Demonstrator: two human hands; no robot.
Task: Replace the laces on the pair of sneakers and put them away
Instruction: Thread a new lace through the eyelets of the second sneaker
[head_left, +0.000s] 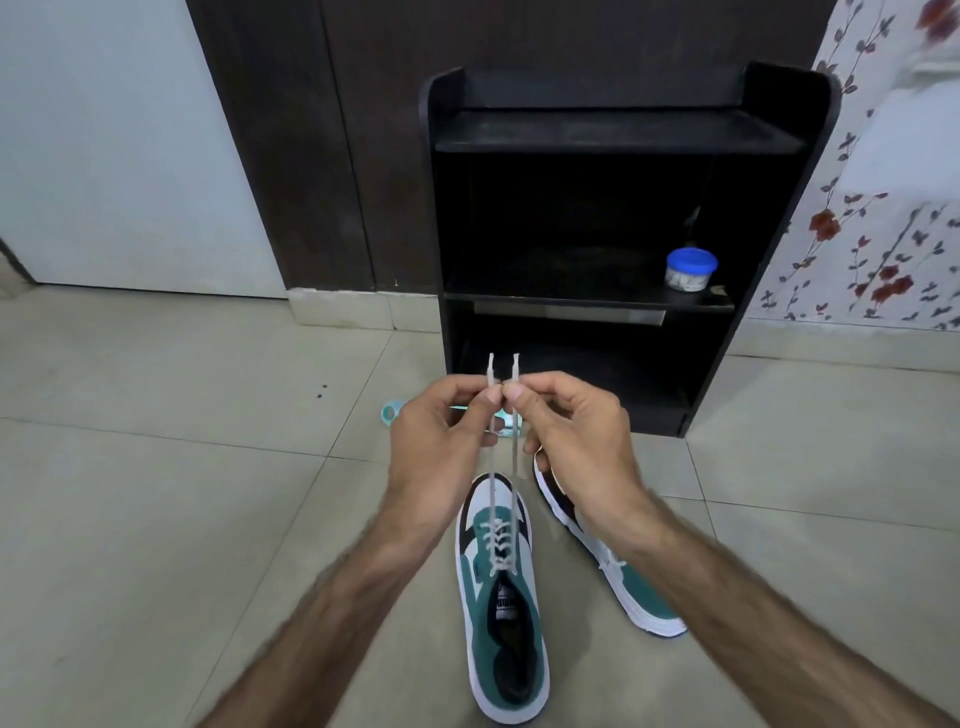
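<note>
Together, we held up the 2 ends of the grey lace (501, 499) from the near sneaker (501, 597), which stood upright on the tiled floor (156, 493) with its toe toward the black shoe rack (623, 130). Our left hand (441, 431) pinched 1 end between thumb and forefinger, and our right hand (571, 431) pinched the other the same way, the 2 hands touching at the fingertips so the tips stood side by side above them. Both strands ran taut down to the top eyelets, below which the lace was already crossed through the shoe. We saw the second sneaker (613, 561) lying tipped on its side just right of the first, partly hidden by our right wrist. A blue-lidded jar (691, 270) sat at the right end of the rack's middle shelf, and a pale teal object (390, 413) lay on the floor behind our left hand.
</note>
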